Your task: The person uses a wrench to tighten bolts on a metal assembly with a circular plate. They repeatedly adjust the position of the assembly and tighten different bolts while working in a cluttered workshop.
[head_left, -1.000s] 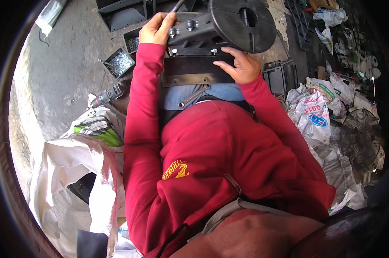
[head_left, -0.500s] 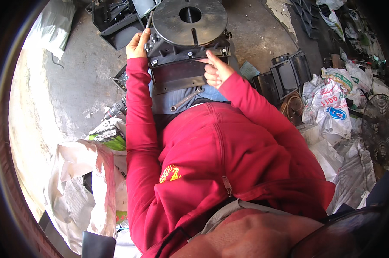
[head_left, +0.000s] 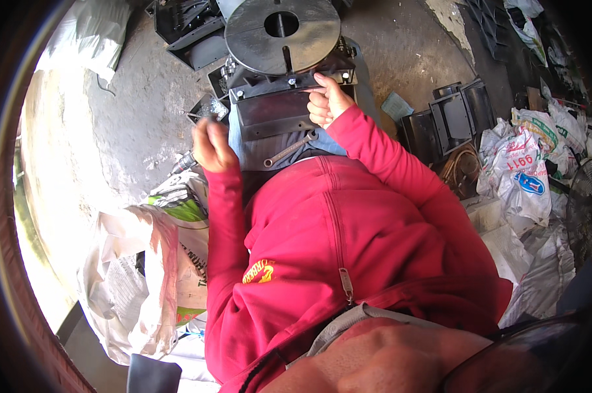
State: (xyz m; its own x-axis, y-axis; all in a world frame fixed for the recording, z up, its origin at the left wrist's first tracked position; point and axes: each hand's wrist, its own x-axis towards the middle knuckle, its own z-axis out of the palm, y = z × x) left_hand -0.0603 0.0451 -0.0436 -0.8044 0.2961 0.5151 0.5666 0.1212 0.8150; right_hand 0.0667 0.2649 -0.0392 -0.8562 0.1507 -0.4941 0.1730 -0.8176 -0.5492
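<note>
A white sack (head_left: 129,295) stands at my left. The black frame (head_left: 269,112) rests on my lap (head_left: 247,152), probably so my legs carry its weight, its slotted disc (head_left: 253,42) on top. My right hand (head_left: 328,102) has curled fingers, thumb against the frame's near edge, perhaps steadying it; I can't tell if it grips. My blurred left hand (head_left: 214,145), fingers bent, is near a parts tray (head_left: 212,107); whether it holds anything, I can't tell. A spanner (head_left: 289,150) lies on my lap, presumably for easy reach; bolts (head_left: 292,82) line the frame's edge.

wrench (head_left: 290,149) on the lap (head_left: 250,149), bracket (head_left: 269,54) beyond it, sack (head_left: 157,275) at left.
</note>
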